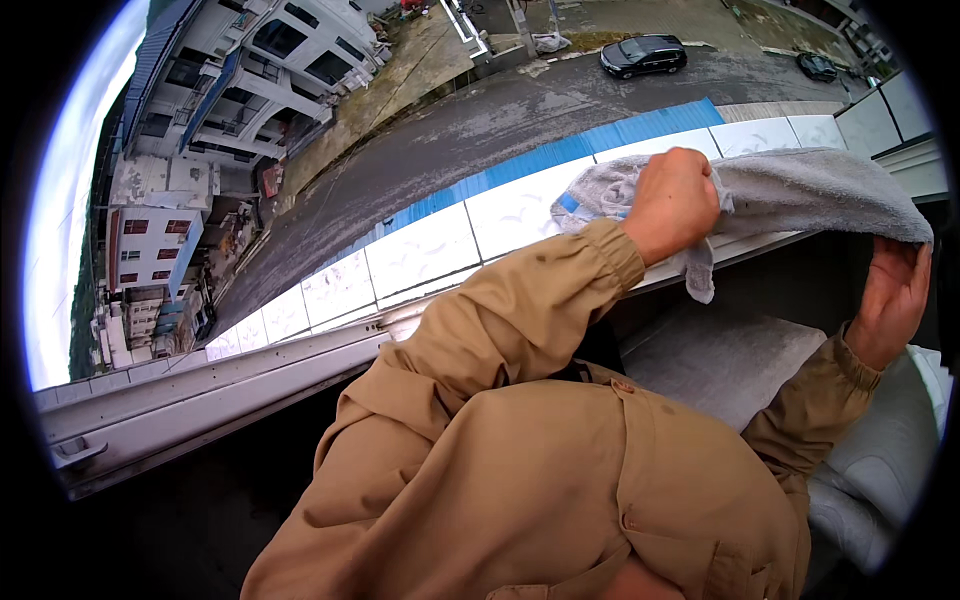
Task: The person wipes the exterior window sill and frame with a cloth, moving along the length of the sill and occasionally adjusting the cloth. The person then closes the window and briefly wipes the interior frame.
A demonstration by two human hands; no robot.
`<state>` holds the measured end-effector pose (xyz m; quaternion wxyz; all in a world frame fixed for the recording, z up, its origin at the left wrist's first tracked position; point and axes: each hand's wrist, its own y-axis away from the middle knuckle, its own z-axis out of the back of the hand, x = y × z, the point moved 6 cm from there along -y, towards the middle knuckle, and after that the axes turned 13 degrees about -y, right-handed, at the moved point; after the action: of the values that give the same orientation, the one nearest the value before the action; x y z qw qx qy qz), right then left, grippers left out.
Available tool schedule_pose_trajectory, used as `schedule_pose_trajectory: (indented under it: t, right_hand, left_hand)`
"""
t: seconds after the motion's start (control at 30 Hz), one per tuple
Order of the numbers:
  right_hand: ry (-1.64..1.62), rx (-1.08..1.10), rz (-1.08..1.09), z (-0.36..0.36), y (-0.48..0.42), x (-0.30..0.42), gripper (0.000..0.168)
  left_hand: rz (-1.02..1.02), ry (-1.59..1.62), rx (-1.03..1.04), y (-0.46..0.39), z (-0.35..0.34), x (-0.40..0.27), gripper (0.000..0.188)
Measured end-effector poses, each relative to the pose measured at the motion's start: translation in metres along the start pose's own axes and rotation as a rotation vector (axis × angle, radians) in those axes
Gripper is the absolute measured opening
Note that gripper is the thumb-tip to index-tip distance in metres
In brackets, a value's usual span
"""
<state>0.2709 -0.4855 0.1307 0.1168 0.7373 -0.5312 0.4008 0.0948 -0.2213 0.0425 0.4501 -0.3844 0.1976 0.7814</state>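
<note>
A grey towel [817,187] stretches between my two hands above the white-tiled outer ledge [420,247] of a window. My left hand [675,202] is closed in a fist on the cloth, over the tiles. Past this fist the towel bunches up, showing a small blue patch, and one narrow end hangs down over the window frame. At the far right, my right hand [892,292] is under the other end of the towel, its fingertips hidden by the cloth. Both forearms are in tan sleeves.
The white window frame [225,394] with a handle [79,452] runs along the lower left. Beyond the ledge lie a blue corrugated edge [480,180] and, far below, a street [420,142] with a dark car [643,55]. Grey padded furniture [862,457] stands at lower right.
</note>
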Motion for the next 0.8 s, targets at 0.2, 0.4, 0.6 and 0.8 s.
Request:
schedule_pose_trajectory:
  t: [0.2,0.4,0.6,0.8]
  right_hand:
    - [0.361,-0.162,0.292,0.012,-0.016,0.006,0.019]
    - [1.344,0.493,0.017,0.011,0.051,-0.171,0.014]
    - [1.620,0.790,0.229,-0.044,0.101,-0.181,0.010]
    - [1.687,1.029,0.143,-0.079,0.157,-0.227,0.011]
  left_hand:
    - [-0.045,0.274,0.282,-0.052,0.013,0.018,0.018]
    - [-0.576,-0.373,0.174,0.033,-0.065,0.036,0.023]
    - [-0.527,-0.464,0.138,0.077,-0.060,0.045,0.020]
    - [-0.372,-0.649,0.197,0.140,-0.019,0.079,0.021]
